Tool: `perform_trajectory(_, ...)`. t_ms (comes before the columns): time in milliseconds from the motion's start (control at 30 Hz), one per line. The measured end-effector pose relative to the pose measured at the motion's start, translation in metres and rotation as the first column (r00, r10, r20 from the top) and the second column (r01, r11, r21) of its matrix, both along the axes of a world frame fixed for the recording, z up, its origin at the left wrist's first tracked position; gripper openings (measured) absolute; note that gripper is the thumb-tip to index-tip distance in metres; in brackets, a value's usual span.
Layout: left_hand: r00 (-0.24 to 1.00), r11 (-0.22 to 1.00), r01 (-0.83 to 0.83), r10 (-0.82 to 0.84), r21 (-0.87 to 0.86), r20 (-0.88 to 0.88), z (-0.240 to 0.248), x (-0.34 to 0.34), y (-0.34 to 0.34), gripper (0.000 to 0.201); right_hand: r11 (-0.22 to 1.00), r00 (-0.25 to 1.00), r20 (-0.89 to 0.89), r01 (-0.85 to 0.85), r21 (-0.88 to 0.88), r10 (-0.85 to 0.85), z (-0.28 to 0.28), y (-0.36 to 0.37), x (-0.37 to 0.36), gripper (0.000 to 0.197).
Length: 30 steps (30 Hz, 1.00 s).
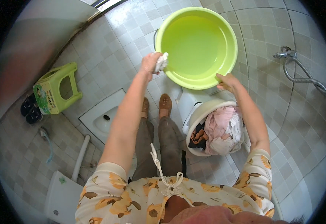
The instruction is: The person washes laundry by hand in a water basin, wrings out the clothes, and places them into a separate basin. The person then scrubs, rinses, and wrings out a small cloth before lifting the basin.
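Observation:
My left hand is closed around a small bunched white cloth, just outside the left side of a large light-green bucket. The bucket looks to have clear water in it, and its wire handle hangs down on the left. At the bucket's near right rim, my right hand grips the edge, thumb on top. Below my right forearm sits an off-white basin heaped with laundry: pink garments, white pieces and a dark and orange item.
A white container stands between bucket and basin. A squat toilet is set in the tiled floor at my left. Farther left are a green plastic stool and dark sandals. A metal shower hose hangs on the right wall.

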<state>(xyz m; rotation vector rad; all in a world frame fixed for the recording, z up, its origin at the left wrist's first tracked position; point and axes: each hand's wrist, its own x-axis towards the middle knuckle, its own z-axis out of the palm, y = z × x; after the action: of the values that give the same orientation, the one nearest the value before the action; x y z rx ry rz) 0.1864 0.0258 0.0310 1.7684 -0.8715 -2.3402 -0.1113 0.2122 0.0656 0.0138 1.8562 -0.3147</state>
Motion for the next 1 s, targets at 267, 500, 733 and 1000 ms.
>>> perform_trajectory(267,0.993,0.995,0.019,-0.007,-0.102,0.115,0.015,0.081,-0.035,0.026,0.973,0.937,0.273,-0.231,0.02,0.217,0.004,-0.033,0.058,0.045)
perform_trajectory(500,0.992,0.993,-0.022,0.036,-0.112,0.118,0.004,0.158,-0.055,0.026,0.928,0.842,0.406,-0.368,-0.053,0.357,0.006,-0.058,0.113,0.053)
perform_trajectory(733,0.987,0.994,0.015,0.003,-0.11,0.16,0.012,0.22,-0.063,0.024,0.917,0.8,0.462,-0.39,-0.084,0.382,0.009,-0.071,0.166,0.054)
perform_trajectory(1000,0.717,0.613,0.214,0.43,-0.761,0.548,0.006,0.231,-0.008,0.043,0.314,0.376,-0.722,-0.922,-0.228,0.58,0.033,-0.185,0.191,0.036)
